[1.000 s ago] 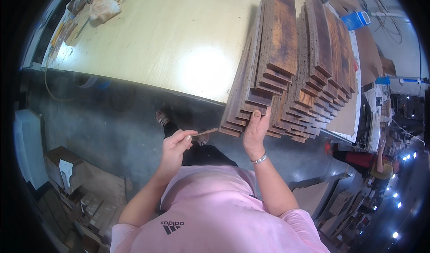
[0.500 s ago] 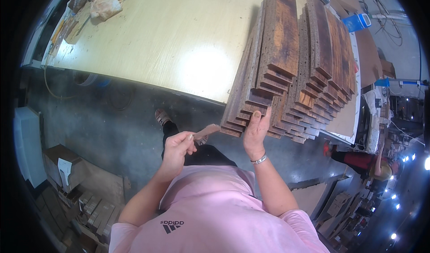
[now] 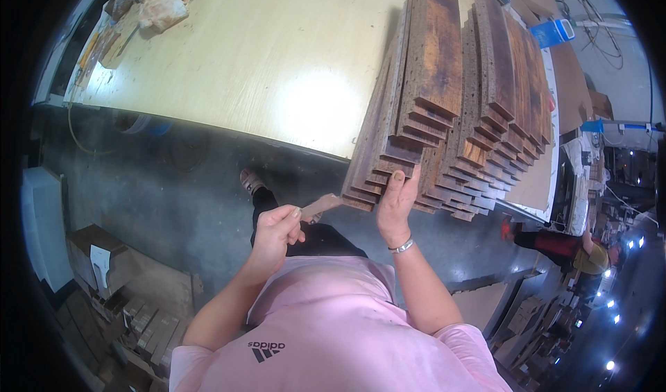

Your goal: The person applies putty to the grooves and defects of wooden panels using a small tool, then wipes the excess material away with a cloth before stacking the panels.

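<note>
My left hand [image 3: 279,227] is closed, pinching a thin flat brownish strip [image 3: 321,205] between thumb and fingers. The strip's far end is at the lower left corner of a stack of wooden boards [image 3: 371,177]; I cannot tell whether it touches. My right hand [image 3: 397,208], with a metal band at the wrist, grips the near end of the boards. Its thumb points up against the board ends, and some fingers are hidden. The boards have dark brown streaked faces and speckled edges, piled in stepped layers that overhang the table's front edge.
The pale table [image 3: 229,59] spreads out left of the boards. Crumpled brownish material [image 3: 163,7] lies at its far left. A blue and white container [image 3: 552,34] stands beyond the stack. Cardboard boxes [image 3: 97,253] are at lower left. Another person [image 3: 555,243] is at the right.
The strip in my left hand has tilted slightly, its far end a little lower. My right hand stays in place. The other person at the right has shifted a little.
</note>
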A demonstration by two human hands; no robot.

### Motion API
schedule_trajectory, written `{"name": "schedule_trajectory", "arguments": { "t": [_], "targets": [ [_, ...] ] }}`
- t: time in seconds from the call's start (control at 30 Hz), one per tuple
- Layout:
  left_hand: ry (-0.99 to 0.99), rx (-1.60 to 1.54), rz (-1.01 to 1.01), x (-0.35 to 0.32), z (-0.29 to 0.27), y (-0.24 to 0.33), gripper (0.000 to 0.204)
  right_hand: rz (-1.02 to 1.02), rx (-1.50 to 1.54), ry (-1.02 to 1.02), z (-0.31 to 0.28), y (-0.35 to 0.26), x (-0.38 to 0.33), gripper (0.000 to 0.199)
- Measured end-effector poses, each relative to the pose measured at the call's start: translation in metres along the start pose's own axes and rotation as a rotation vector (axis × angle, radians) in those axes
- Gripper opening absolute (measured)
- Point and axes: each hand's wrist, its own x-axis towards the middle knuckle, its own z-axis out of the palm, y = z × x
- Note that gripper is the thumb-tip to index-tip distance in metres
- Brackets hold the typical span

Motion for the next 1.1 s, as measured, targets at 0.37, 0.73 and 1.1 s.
{"name": "schedule_trajectory", "arguments": {
  "t": [0.37, 0.73, 1.1],
  "targets": [
    [0.059, 0.109, 0.018, 0.001, -0.001, 0.000, 0.024, 0.018, -0.002, 0.014, 0.001, 0.000, -0.002, 0.073],
    [0.114, 0.284, 0.093, -0.001, -0.004, -0.003, 0.022, 0.005, 0.034, 0.019, 0.001, -0.003, 0.000, 0.073],
    [0.121, 0.509, 0.322, -0.005, -0.001, 0.001, 0.014, 0.010, 0.033, 0.019, 0.001, -0.001, 0.000, 0.078]
  ]
}}
